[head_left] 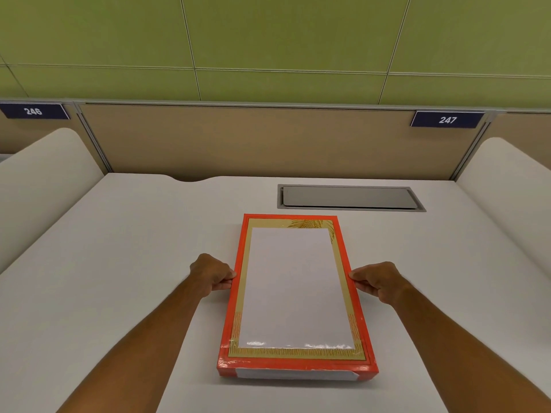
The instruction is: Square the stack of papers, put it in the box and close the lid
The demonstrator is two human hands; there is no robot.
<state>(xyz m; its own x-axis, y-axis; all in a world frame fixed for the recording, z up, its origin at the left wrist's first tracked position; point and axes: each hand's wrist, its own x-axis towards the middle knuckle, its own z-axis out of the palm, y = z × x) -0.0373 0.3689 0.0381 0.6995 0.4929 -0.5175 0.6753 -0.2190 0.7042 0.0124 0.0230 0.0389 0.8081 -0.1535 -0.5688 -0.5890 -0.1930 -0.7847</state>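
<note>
A flat orange-red box (231, 323) lies lengthwise on the white desk in front of me. Its top face (298, 287) has a gold border and a white panel taped over the middle, and it sits flush on the box. My left hand (213, 275) pinches the box's left long edge at mid-length. My right hand (378, 281) pinches the right long edge opposite it. No loose stack of papers shows on the desk. I cannot tell whether the white panel is a sheet or part of the lid.
A grey cable hatch (348, 198) is set into the desk (119, 263) just beyond the box. A tan partition (253, 138) with number plates 246 and 247 closes the back. White side dividers (38, 174) flank the desk left and right.
</note>
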